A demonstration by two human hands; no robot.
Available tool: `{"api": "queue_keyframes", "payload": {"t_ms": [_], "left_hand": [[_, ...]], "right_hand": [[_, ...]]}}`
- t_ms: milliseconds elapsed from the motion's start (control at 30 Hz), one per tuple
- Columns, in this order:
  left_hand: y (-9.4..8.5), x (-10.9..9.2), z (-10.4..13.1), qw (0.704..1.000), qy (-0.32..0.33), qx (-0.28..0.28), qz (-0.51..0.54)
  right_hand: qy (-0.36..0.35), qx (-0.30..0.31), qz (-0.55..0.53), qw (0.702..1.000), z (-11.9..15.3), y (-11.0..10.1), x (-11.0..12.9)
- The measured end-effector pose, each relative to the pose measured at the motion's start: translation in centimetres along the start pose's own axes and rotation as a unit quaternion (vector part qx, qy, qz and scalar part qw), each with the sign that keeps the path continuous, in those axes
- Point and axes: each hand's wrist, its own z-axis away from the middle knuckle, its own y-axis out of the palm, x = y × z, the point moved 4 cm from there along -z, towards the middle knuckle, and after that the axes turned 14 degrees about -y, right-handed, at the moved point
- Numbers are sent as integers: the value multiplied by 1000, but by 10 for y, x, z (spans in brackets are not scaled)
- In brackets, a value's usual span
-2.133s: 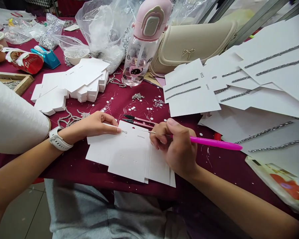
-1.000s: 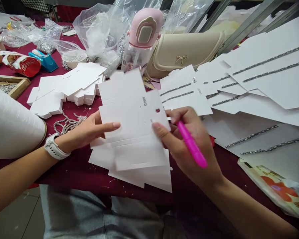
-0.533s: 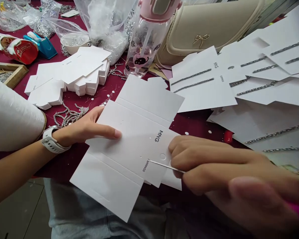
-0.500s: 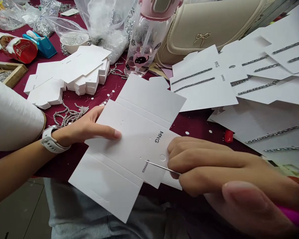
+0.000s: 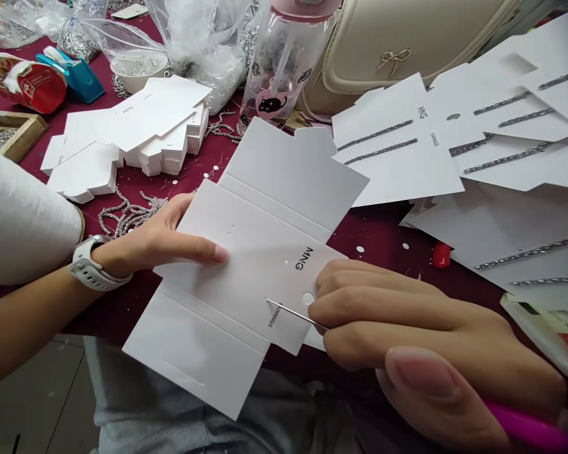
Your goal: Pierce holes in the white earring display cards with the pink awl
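A white die-cut earring card [image 5: 246,252], printed "MNG" and "EARRINGS", lies unfolded and slanted in front of me. My left hand [image 5: 170,233] grips its left edge, thumb on top and the other fingers out of sight underneath. In my right hand [image 5: 397,321] is an awl [image 5: 293,313] with a thin metal shaft and a magenta handle. Its point meets the card at a small hole beside the "EARRINGS" print; how deep it goes I cannot tell. The right knuckles rest close to the card's right edge, near its round hole.
Cards bearing dark twisted chains [image 5: 378,135] spread at the right. A stack of blank cards [image 5: 161,126] stands back left, with loose silver chains [image 5: 127,214] before it. Behind are a water bottle [image 5: 274,82], a beige bag [image 5: 388,57], and a blue tape dispenser [image 5: 82,75]. A white roll [image 5: 23,221] stands left.
The awl's tip has moved slightly left, from the print's edge onto the small hole. My right hand has shifted left with it. The left hand keeps its hold on the card.
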Motion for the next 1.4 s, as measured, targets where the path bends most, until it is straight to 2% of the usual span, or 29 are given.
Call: {"api": "queue_keyframes", "payload": {"t_ms": [167, 233, 333, 400, 500, 567, 633, 733, 933, 1100, 1400], "left_hand": [[2, 0, 0, 1000, 4, 11, 7], [3, 0, 0, 1000, 3, 9, 4], [5, -3, -1, 1000, 2, 10, 3], [8, -4, -3, 1000, -8, 27, -10], [13, -4, -6, 997, -11, 53, -45], [14, -4, -8, 996, 5, 63, -67], [16, -4, -10, 994, 17, 71, -81], [18, -1, -13, 993, 9, 71, -92], [21, 3, -19, 989, 25, 54, -133], [20, 5, -22, 986, 33, 38, -159], [20, 5, -23, 983, 42, 32, -176]], "right_hand": [[-12, 41, 16, 999, -1, 6, -2], [-26, 32, 16, 999, 0, 8, -4], [5, -24, -3, 1000, 3, 7, -10], [50, -65, -67, 994, 5, 3, -18], [133, -145, -178, 964, 6, -4, -31], [174, -202, -204, 942, 7, -7, -39], [182, -225, -201, 936, 8, -4, -45], [202, -208, -203, 935, 10, 11, -53], [260, -215, -253, 907, 12, 38, -63], [268, -216, -250, 905, 12, 41, -65], [249, -194, -233, 920, 12, 44, -65]]}}
